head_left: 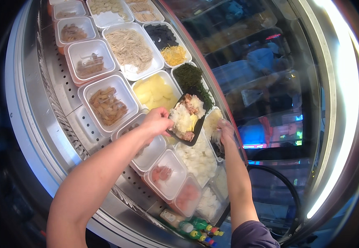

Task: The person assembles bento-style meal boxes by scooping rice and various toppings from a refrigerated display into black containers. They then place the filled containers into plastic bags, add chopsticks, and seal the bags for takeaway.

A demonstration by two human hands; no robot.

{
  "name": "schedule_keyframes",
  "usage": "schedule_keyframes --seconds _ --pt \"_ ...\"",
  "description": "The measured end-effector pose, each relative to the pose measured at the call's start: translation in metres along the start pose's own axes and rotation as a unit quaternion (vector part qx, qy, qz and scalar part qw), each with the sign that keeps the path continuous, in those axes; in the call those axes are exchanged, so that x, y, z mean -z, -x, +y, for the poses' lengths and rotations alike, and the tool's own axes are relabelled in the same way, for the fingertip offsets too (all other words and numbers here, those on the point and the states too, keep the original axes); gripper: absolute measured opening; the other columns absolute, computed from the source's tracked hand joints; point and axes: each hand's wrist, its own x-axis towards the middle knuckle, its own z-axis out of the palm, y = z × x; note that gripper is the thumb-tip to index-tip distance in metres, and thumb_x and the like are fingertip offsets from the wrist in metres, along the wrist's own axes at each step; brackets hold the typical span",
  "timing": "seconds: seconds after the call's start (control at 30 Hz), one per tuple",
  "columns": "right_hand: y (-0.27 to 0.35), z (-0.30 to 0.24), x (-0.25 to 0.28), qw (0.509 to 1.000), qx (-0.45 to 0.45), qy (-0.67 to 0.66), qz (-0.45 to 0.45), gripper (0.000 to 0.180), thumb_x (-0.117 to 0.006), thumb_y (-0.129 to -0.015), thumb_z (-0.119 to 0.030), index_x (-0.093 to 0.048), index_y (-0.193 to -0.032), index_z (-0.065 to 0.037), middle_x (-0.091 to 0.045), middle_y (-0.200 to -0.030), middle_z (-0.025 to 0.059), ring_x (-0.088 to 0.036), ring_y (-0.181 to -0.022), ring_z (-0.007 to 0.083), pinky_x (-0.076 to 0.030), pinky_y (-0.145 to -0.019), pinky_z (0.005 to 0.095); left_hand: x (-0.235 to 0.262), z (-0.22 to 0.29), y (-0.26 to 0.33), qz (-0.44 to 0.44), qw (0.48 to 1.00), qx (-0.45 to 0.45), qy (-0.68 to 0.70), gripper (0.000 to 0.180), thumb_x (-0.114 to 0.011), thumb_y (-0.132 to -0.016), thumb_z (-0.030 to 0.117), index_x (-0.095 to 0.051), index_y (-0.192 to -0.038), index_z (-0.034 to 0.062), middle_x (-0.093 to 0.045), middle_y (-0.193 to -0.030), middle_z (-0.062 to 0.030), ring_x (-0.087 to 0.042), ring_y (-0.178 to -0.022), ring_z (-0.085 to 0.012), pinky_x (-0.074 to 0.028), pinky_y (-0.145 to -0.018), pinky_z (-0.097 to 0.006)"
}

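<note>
Left hand (pixel 156 122) nearest — curled, gripping black tray (pixel 187 124) of rice at its left edge; tray's long axis runs away-right. Right hand (pixel 225 131) just beside tray's right, over tub (pixel 213 124) — gloved, fingers bunched; contents unclear.

Left hand (pixel 158 120): grips the near edge of a black oblong plastic tray (pixel 186 118), held tilted above the containers.
Tray contents: white rice, brown meat pieces, a yellow slice.
Right hand (pixel 225 131): reaches into a clear plastic tub (pixel 212 124) by the glass, fingers down.
Surroundings: white square plastic tubs (pixel 90 58) of toppings in a perforated steel display counter (pixel 51 103); small sauce bottles (pixel 196 229) at the near end.
</note>
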Motion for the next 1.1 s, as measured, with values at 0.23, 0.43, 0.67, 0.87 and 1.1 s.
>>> schedule_keyframes --seconds 0.23,0.43,0.67,0.87,1.1 --pt "0.104 -0.127 -0.050 0.984 0.045 0.046 -0.168 0.035 -0.077 -0.088 -0.007 -0.065 -0.121 -0.003 -0.068 -0.101 0.0028 -0.064 -0.082 0.0125 -0.053 -0.073 0.0277 -0.006 -0.025 -0.002 -0.027 0.999 0.023 0.006 0.021 -0.062 -0.079 -0.006 -0.049 -0.087 0.0079 -0.055 -0.085 -0.0034 -0.061 -0.076 -0.0158 -0.061 -0.064 -0.033" --pt "0.162 -0.146 -0.087 0.953 0.165 0.176 -0.182 0.037 -0.075 -0.093 -0.022 -0.068 -0.121 0.001 -0.072 -0.098 0.0044 -0.068 -0.083 0.0125 -0.053 -0.069 0.0248 -0.015 -0.029 -0.002 -0.055 0.998 0.021 0.000 0.019 -0.064 -0.079 -0.004 -0.049 -0.082 0.0078 -0.054 -0.085 -0.0042 -0.061 -0.077 -0.0164 -0.062 -0.063 -0.034" --pt "0.012 0.014 0.054 0.848 0.210 0.485 -0.039 0.037 -0.071 -0.087 -0.017 -0.069 -0.121 -0.003 -0.075 -0.102 0.0137 -0.073 -0.085 0.0212 -0.058 -0.075 0.0327 -0.024 -0.013 -0.004 -0.060 0.998 0.002 -0.006 0.019 -0.064 -0.081 -0.003 -0.048 -0.083 0.0073 -0.055 -0.085 -0.0048 -0.061 -0.076 -0.0162 -0.061 -0.064 -0.033" --pt "-0.016 0.036 -0.019 0.814 0.195 0.539 -0.091 0.037 -0.070 -0.081 -0.006 -0.072 -0.118 -0.004 -0.075 -0.104 0.0156 -0.072 -0.099 0.0254 -0.055 -0.090 0.0354 -0.001 -0.009 -0.004 0.003 1.000 -0.012 0.002 0.019 -0.061 -0.081 -0.005 -0.047 -0.086 0.0075 -0.054 -0.083 -0.0035 -0.061 -0.073 -0.0156 -0.061 -0.062 -0.031" --pt "-0.002 0.005 0.055 0.999 0.020 0.027 -0.017 0.033 -0.071 -0.086 0.000 -0.069 -0.118 0.000 -0.071 -0.114 0.0107 -0.068 -0.103 0.0200 -0.056 -0.089 0.0319 -0.007 -0.009 -0.005 -0.010 1.000 -0.002 -0.006 0.020 -0.061 -0.081 -0.005 -0.047 -0.086 0.0082 -0.054 -0.084 -0.0032 -0.059 -0.073 -0.0149 -0.061 -0.064 -0.031"
